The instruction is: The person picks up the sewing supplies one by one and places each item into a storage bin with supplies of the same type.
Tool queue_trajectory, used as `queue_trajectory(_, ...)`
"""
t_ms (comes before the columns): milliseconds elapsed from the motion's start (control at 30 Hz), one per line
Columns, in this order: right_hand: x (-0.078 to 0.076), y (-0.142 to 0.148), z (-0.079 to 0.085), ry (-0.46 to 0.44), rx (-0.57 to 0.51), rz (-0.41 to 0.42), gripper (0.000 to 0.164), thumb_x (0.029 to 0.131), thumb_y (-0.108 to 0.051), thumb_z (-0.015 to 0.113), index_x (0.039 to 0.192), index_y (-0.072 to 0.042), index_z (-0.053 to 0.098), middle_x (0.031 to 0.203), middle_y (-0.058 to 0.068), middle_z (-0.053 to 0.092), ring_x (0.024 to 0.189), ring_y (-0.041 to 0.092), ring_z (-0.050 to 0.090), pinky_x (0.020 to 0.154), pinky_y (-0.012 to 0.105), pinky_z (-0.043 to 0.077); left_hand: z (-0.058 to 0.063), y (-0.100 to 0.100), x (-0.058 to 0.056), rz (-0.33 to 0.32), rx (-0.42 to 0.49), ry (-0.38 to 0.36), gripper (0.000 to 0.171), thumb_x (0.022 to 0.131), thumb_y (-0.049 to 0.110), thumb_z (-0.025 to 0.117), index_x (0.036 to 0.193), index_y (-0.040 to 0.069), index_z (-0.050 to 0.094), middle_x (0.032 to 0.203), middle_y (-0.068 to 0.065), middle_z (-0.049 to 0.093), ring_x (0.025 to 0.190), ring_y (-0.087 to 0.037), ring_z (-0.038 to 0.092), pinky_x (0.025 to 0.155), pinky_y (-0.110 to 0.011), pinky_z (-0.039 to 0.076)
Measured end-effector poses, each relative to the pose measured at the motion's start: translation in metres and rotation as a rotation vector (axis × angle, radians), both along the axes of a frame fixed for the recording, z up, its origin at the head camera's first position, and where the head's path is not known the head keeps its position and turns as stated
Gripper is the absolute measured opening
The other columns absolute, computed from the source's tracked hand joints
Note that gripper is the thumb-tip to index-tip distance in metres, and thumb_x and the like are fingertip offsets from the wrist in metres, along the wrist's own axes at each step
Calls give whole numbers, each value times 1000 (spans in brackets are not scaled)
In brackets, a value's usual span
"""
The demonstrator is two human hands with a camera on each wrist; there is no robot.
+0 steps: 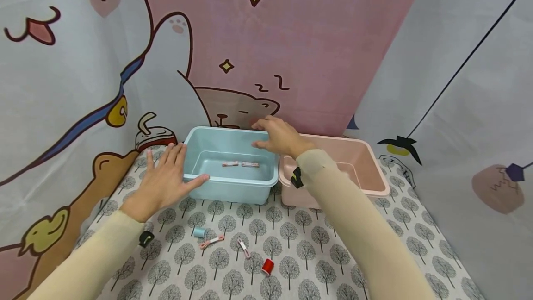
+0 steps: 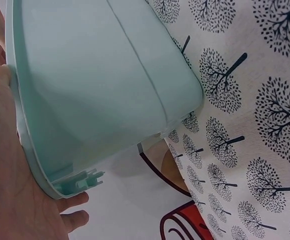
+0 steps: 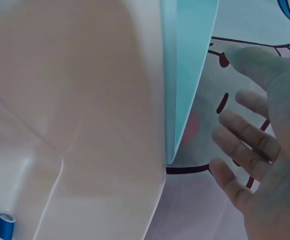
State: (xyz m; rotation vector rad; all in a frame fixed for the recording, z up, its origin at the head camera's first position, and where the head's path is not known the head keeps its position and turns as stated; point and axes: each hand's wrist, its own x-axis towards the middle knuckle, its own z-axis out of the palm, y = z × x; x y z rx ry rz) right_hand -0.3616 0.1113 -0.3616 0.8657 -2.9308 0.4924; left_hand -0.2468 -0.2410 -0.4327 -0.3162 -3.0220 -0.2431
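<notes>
My left hand (image 1: 161, 184) is at the left rim of the light blue bin (image 1: 233, 191), its fingers extended and its thumb over the near rim. Close up in the left wrist view, the palm lies along the rim and fingertips show past the bin's corner. My right hand (image 1: 283, 137) is above the blue bin's right end with nothing in it; the right wrist view shows its fingers loosely bent, apart from the rim. Inside the blue bin lie two small pale pink bundles, one on the left (image 1: 230, 164) and one on the right (image 1: 250, 164).
A pink bin (image 1: 366, 165) stands right beside the blue one, with a blue spool (image 3: 5, 225) inside. On the tree-print cloth (image 1: 258, 226) lie a light blue spool (image 1: 199, 232), a red thread spool (image 1: 268, 267) and two pinkish cord bundles (image 1: 211, 242). Printed curtains (image 1: 316, 50) hang behind.
</notes>
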Motion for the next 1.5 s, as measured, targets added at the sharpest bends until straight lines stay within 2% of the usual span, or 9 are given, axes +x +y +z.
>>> queue_trajectory(333, 9, 6, 5, 22, 4, 33, 59, 108, -40, 86, 160, -16, 71, 159, 13, 69, 149, 37, 68, 126, 61, 58, 0, 0, 1, 1, 6, 12, 130, 106, 97, 39, 186, -2, 11, 195, -27, 9, 183, -52, 4, 136, -86, -18)
queue_trajectory(767, 31, 11, 9, 43, -2, 68, 52, 111, -38, 83, 158, -19, 72, 154, 10, 69, 147, 35, 67, 127, 57, 57, 2, 2, 2, 0, 5, 9, 129, 107, 95, 40, 185, -3, 11, 195, -28, 8, 183, -52, 4, 135, -87, -18)
queue_trajectory(933, 42, 14, 11, 57, -10, 86, 52, 112, -38, 81, 158, -18, 72, 156, 11, 68, 149, 35, 67, 129, 57, 57, 2, 2, 2, 3, 7, 4, 127, 108, 92, 44, 186, -3, 11, 195, -28, 9, 183, -53, 5, 135, -87, -19)
queue_trajectory(1067, 51, 19, 11, 60, -35, 110, 50, 112, -36, 80, 157, -17, 73, 156, 13, 69, 150, 37, 66, 131, 60, 54, 2, 2, 2, 2, 4, 1, 128, 107, 94, 41, 186, -3, 10, 195, -28, 8, 183, -54, 5, 135, -87, -19)
queue_trajectory(1167, 60, 23, 10, 62, -56, 123, 48, 112, -35, 79, 156, -16, 74, 154, 14, 69, 146, 37, 67, 129, 60, 54, 1, 2, 2, 3, 3, 3, 129, 107, 95, 40, 186, -3, 11, 195, -28, 8, 183, -54, 6, 135, -87, -19)
queue_trajectory(1267, 70, 28, 8, 67, -78, 138, 47, 112, -33, 80, 155, -15, 75, 151, 14, 70, 136, 34, 69, 124, 56, 58, 1, 2, 2, 3, 8, 0, 130, 106, 96, 40, 186, -2, 11, 196, -28, 9, 183, -54, 6, 135, -87, -19)
queue_trajectory(1367, 79, 33, 4, 94, -89, 164, 47, 111, -31, 81, 154, -13, 75, 150, 14, 71, 130, 32, 71, 120, 52, 61, 1, 3, 2, 1, 10, -2, 131, 106, 97, 40, 186, -3, 11, 195, -28, 9, 183, -54, 6, 135, -88, -19)
queue_trajectory(1500, 89, 40, -1, 163, -93, 204, 47, 108, -29, 84, 151, -11, 76, 148, 13, 75, 133, 32, 73, 122, 52, 60, 1, 2, 1, -3, 7, 4, 131, 106, 97, 39, 185, -3, 12, 195, -29, 10, 182, -55, 6, 134, -88, -19)
